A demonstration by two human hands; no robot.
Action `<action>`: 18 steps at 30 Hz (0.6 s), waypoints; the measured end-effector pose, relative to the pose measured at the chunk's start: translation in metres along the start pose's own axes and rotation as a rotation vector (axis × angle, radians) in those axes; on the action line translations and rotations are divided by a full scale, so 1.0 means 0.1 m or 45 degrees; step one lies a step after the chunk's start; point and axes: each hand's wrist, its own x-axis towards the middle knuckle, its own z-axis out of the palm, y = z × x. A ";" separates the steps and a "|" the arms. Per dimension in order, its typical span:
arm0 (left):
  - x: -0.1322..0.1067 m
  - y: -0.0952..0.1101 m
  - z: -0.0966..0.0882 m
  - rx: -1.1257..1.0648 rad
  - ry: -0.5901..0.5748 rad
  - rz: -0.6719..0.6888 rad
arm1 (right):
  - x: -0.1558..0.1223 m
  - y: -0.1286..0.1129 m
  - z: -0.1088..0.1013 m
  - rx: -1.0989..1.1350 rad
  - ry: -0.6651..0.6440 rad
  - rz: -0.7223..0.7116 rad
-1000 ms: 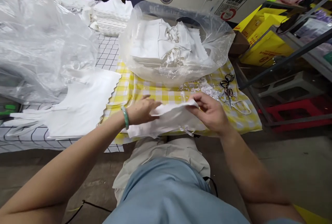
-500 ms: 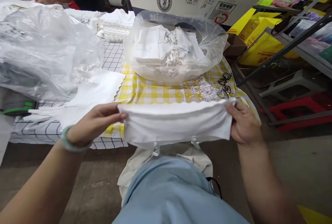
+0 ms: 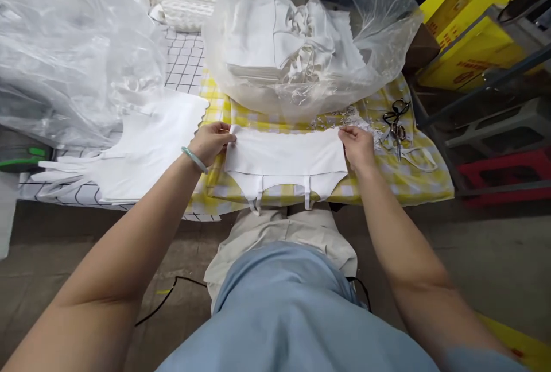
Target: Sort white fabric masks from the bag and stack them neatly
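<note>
A white strappy camisole (image 3: 284,154) lies on the yellow checked cloth (image 3: 430,188), its hem folded over and its two straps hanging over the table's front edge. My left hand (image 3: 210,143) pinches the garment's upper left corner. At the upper right corner, my right hand (image 3: 358,147) pinches it in the same way. Left of my left hand lies a flat pile of white camisoles (image 3: 146,148), straps pointing left. Beyond the held garment, a clear plastic bag (image 3: 258,99) surrounds a stack of folded white garments (image 3: 253,33).
Black-handled scissors (image 3: 396,113) and another small metal tool lie at the right beside scattered thread scraps (image 3: 355,119) and a loose white strap (image 3: 419,158). A large plastic bag (image 3: 77,45) covers the table's left. A metal rack with yellow bags (image 3: 473,62) stands at right.
Both hands have moved away from my body and closer together, lowering the camisole from the air onto the cloth. The view has tilted downward.
</note>
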 end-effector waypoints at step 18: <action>0.04 -0.25 0.47 1.790 -0.378 0.725 | -0.31 -0.18 0.46 -1.483 -0.673 -0.413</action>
